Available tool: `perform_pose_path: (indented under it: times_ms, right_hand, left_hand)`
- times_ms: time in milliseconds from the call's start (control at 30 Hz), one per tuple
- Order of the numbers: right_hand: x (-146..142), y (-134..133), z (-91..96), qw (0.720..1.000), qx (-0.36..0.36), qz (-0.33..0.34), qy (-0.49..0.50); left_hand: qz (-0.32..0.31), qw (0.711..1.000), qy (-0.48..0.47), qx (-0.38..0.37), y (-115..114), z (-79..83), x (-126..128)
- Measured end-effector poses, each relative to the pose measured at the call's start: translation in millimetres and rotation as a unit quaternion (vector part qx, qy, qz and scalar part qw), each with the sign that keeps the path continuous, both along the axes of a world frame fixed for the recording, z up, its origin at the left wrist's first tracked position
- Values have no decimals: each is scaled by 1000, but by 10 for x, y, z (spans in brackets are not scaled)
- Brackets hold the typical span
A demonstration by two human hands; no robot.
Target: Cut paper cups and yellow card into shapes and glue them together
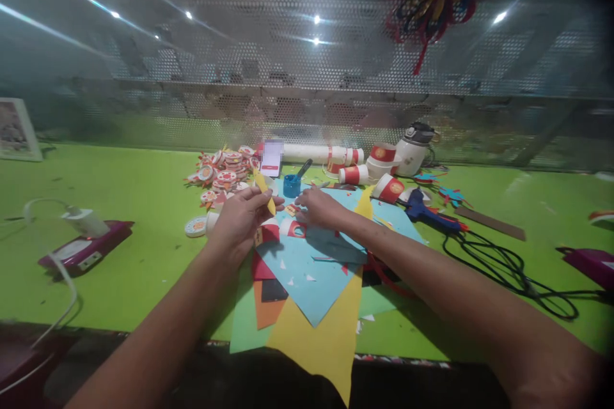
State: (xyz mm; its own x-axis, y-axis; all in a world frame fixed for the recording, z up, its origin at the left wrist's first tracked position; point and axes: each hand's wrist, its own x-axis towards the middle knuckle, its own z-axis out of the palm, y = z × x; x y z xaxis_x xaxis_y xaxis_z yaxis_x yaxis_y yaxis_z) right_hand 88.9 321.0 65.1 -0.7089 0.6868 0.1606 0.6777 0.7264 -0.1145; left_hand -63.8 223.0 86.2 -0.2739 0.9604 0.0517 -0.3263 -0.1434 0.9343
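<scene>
My left hand point(244, 214) pinches a narrow yellow paper strip point(265, 190), held upright between thumb and fingers. My right hand point(317, 206) is curled low over the blue paper sheet point(314, 294). Its fingertips are beside a small red and yellow cut piece point(290, 209); whether they grip anything is too small to make out. Just behind that hand stands a blue tub point(292, 186) with a dark-handled tool point(304, 168) in it. Under my hands lie red-and-white paper-cup pieces point(268, 231), one with a round hole point(298, 230).
Left of centre, decorated discs point(228, 176) form a heap. A phone point(272, 158), paper cups point(354, 174) and a bottle point(413, 150) stand behind. To the right are a blue glue gun point(426, 214) and its black cable point(503, 268). A power strip point(89, 249) lies left.
</scene>
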Motion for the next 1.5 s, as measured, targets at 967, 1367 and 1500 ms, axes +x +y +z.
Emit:
perform_pose_path:
  times_ms: [967,1367,1500]
  right_hand:
    - [617,-730,-124,975,214,36,52]
    - [656,-724,-194,956,-19,-59,287]
    - [650,-666,-171,937,-83,-85,328]
  left_hand:
    - [-94,992,49,-74,-63,-251,551]
    - [-127,986,90,-67,12,-302,575]
    - [-140,983,101,-65,-11,-326,596]
